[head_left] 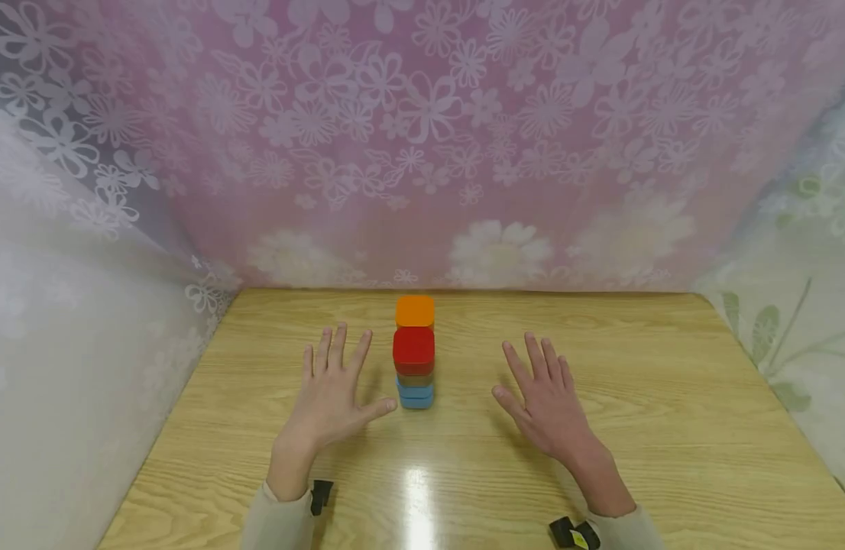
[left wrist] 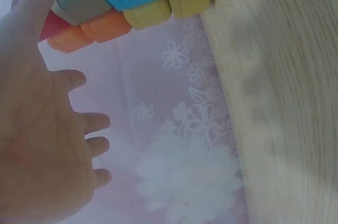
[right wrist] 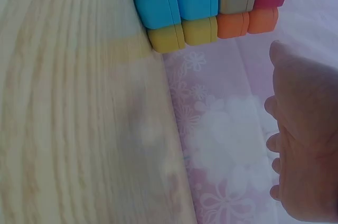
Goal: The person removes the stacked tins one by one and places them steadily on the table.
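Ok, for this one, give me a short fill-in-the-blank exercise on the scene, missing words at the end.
1. On the front stack, the top block is coloured ____.
2. The front stack's two bottom blocks are coloured ____.
3. On the rear stack, the two lowest blocks are coloured ____.
4. The number of stacks between the left hand and the right hand is ____.

Missing words: red; blue; yellow; two.

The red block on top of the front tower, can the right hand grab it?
Probably yes: the right hand holds nothing, and nothing seems to stand between it and the red block.
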